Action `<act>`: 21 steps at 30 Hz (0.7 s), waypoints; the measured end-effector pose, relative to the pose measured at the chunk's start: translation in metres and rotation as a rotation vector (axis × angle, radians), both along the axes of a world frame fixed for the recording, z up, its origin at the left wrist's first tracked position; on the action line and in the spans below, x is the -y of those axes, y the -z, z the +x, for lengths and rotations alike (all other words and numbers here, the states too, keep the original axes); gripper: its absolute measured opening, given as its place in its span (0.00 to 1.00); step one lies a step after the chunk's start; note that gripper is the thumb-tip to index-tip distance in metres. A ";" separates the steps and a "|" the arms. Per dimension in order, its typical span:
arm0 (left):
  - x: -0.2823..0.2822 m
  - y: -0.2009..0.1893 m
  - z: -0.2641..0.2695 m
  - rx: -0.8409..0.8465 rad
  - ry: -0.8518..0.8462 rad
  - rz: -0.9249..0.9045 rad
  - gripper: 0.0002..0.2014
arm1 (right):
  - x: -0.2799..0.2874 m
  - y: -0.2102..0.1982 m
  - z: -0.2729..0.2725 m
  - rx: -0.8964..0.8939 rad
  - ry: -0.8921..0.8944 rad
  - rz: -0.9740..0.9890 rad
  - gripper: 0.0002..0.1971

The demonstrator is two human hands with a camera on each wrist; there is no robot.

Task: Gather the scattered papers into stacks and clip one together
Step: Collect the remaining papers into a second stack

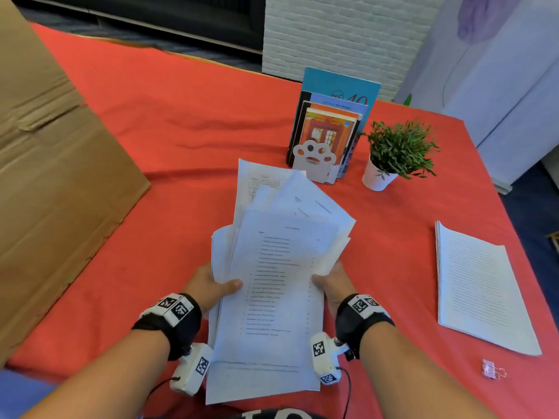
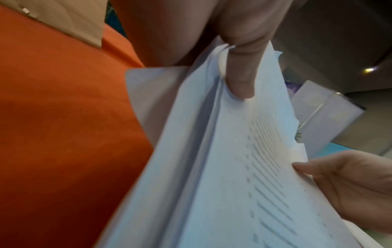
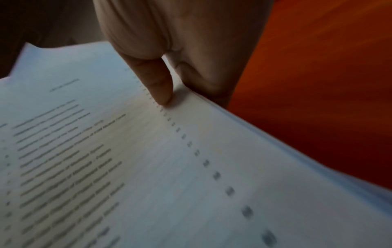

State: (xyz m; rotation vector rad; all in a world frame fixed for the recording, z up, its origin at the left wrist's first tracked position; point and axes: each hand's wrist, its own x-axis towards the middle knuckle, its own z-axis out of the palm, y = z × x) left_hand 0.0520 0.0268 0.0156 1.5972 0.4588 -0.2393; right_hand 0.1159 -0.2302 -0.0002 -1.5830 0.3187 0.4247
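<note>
A table (image 1: 169,95) under a red cloth carries everything. A big cardboard box (image 1: 51,164) sits at its left edge. Over the near middle, both hands hold a loose, fanned bundle of papers (image 1: 272,267), its sheets uneven and splayed at the far end. The left hand (image 1: 208,287) grips the bundle's left edge, thumb on top; the right hand (image 1: 334,284) grips the right edge the same way. A neat stack of papers (image 1: 478,285) lies well apart on the right. Behind stand books (image 1: 329,125) in a white holder, beside a small potted plant (image 1: 393,149). A small binder clip (image 1: 490,368) lies near the neat stack's front corner.
</note>
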 end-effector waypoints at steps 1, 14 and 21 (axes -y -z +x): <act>0.001 -0.009 0.000 0.039 0.001 -0.004 0.19 | -0.001 -0.013 0.001 0.034 -0.028 0.050 0.27; 0.003 -0.079 0.018 0.464 -0.114 -0.020 0.16 | -0.005 -0.110 0.005 0.559 0.031 0.381 0.30; 0.003 -0.064 0.008 0.312 -0.054 0.054 0.19 | -0.002 -0.116 -0.017 0.487 0.025 0.341 0.30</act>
